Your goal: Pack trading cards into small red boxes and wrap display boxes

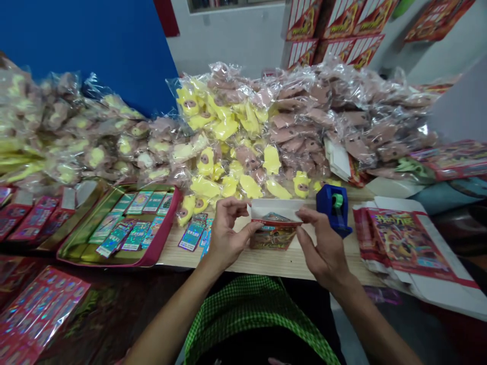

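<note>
Head view: left hand [230, 228] and right hand [323, 248] grip opposite ends of an open printed carton [273, 238] left of the blue tape dispenser [324, 204], seemingly working its top; next move calls for even support.

blue panel [87, 45], back left | red strip [166, 17] beside it | pale wall [228, 40]

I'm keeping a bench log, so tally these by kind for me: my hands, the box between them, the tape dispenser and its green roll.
Hands, left hand and right hand: 2
Open box: 1
Blue tape dispenser: 1
Green tape roll: 1
Total: 5
</note>
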Action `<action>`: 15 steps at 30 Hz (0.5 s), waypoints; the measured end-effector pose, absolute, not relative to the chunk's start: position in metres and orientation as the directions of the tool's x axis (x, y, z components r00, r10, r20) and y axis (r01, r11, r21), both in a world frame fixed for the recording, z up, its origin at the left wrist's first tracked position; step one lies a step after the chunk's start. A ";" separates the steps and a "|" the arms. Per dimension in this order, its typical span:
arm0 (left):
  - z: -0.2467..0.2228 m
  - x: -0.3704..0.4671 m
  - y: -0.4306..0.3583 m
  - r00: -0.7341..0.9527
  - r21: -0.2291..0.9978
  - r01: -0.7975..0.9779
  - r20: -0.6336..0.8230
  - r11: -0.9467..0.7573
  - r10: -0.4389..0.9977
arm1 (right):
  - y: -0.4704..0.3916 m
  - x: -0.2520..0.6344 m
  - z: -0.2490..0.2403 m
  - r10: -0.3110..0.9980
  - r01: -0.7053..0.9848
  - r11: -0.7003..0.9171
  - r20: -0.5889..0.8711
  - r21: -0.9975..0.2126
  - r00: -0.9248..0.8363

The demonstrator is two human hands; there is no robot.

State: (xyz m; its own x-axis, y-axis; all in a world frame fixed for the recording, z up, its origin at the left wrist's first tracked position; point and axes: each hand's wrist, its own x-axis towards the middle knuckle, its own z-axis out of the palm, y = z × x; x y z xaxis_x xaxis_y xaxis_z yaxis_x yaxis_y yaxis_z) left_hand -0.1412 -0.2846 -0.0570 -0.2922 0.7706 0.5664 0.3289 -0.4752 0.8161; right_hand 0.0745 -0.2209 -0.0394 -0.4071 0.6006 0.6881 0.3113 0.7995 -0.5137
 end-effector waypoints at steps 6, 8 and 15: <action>-0.070 -0.140 -0.294 -0.259 0.743 0.404 0.653 -0.534 0.712 | -0.210 0.076 -0.040 0.460 0.308 0.888 0.690 -0.342 -0.560; -0.071 -0.138 -0.296 -0.222 0.685 0.455 0.707 -0.570 0.672 | -0.209 0.078 -0.034 0.444 0.304 0.896 0.662 -0.324 -0.604; -0.070 -0.102 -0.295 -0.610 0.832 0.266 0.536 -0.487 0.583 | -0.223 0.080 -0.028 0.521 0.315 0.852 0.619 -0.419 -0.588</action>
State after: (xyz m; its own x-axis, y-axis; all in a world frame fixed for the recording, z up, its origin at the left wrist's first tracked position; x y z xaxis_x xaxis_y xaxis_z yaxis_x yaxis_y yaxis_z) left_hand -0.1018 -0.2948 -0.0700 -0.6100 0.5832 0.5365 0.2662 -0.4869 0.8319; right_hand 0.0800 -0.2231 -0.0284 -0.5876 0.5213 0.6188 0.3148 0.8518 -0.4187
